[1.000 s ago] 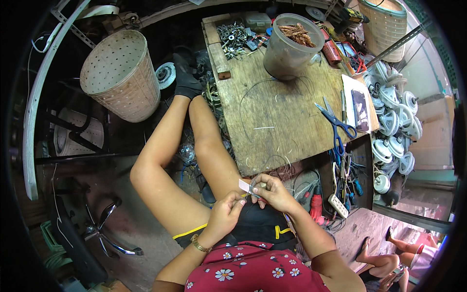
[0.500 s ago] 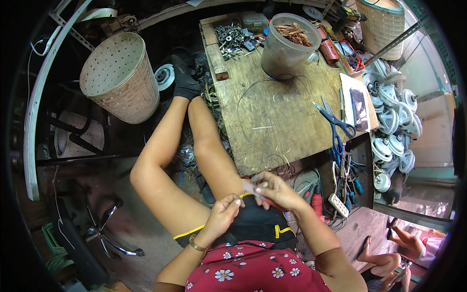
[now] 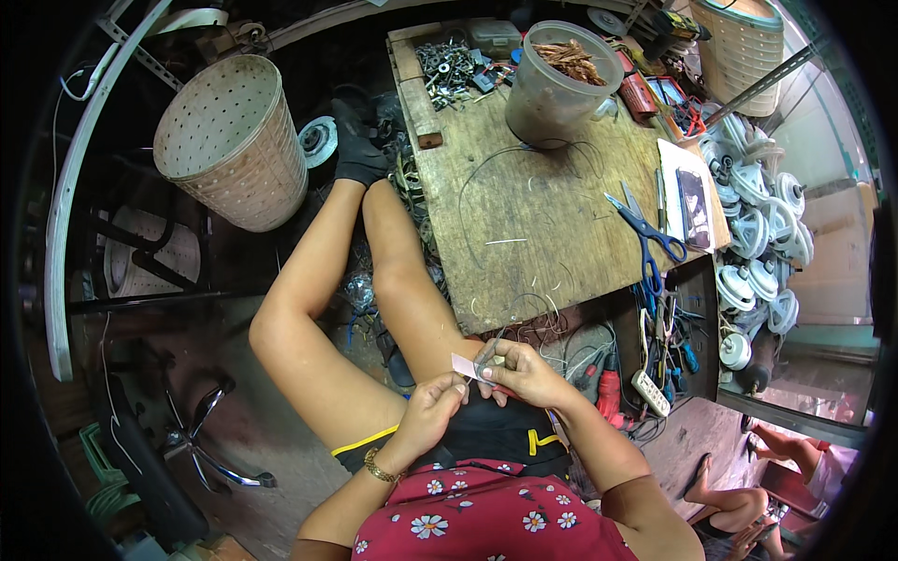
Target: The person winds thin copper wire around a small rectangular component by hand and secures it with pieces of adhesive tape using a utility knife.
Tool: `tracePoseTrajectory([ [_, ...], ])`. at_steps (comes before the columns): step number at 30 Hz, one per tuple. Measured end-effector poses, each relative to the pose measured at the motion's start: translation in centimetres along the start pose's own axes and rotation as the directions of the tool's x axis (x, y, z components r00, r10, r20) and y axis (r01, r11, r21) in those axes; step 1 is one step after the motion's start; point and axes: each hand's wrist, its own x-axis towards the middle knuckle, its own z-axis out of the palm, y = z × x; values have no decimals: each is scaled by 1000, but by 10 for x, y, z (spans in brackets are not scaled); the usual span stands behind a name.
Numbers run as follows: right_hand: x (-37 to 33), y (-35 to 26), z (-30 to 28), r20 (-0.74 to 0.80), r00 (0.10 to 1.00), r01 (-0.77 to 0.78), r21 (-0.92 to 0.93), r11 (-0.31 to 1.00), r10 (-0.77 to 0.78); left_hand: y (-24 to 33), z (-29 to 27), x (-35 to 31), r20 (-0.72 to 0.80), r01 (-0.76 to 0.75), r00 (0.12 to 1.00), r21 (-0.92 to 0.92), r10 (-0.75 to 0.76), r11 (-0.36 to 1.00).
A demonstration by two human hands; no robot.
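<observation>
Little has shifted over the last second: both hands have stayed low in the lap, just off the near edge of the worn wooden desk [image 3: 552,224], and the small pale rectangular card [image 3: 462,365] between them has only turned slightly. The left hand [image 3: 432,411] pinches toward the card's lower end, fingers curled in and pressed close together. The right hand [image 3: 519,371] is closed around the card's right side, thumb and forefinger tips meeting on it; a thin loop of fine wire [image 3: 524,313] seems to rise from the fingers toward the desk edge, though it is too thin to follow surely. Judged from this, the fine work on the card is continuing in place rather than moving on to a new step.

On the desk, well apart from the hands, lie the blue-handled scissors [image 3: 650,248] near the right edge and a translucent plastic tub of reddish-brown strips [image 3: 561,79] at the far side, with a heap of small grey metal parts [image 3: 447,64] beside it. A perforated pale wicker-like basket [image 3: 229,140] stands on the floor to the left beyond the person's knee. White round wheel-shaped parts [image 3: 762,215] are stacked to the right of the desk.
</observation>
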Motion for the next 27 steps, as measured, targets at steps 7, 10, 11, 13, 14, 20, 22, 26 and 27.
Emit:
tracePoseTrajectory([
  [7,-1,-5,-2,18,1000,-23,-38,999,24,2,-7,-1,191,262,960,-358,-204,896],
  [10,0,-3,-8,0,1000,-22,-16,1000,22,0,-7,-2,277,347,932,-481,-236,805],
  [11,0,-5,-11,-13,1000,-10,10,1000,10,-1,-6,-2,296,368,923,-501,-245,783],
  [13,1,-10,-14,-25,1000,-8,24,1000,8,-2,-6,-2,223,306,947,-397,-232,865],
  [14,1,-11,-16,-26,1000,-8,14,1000,9,-2,-6,-1,189,275,957,-340,-221,899],
  [20,2,-11,-18,-31,1000,-5,-19,1000,4,-1,-7,-3,152,263,961,-254,-230,931],
  [22,2,-12,-18,-40,999,23,-25,999,-24,-1,-11,-4,266,353,928,-409,-261,841],
  [26,4,-10,-20,-8,1000,18,-34,999,-18,-6,-13,-5,371,454,882,-506,-289,734],
  [27,4,-11,-20,-10,1000,9,-37,999,-10,-7,-13,-6,385,464,877,-530,-286,710],
])
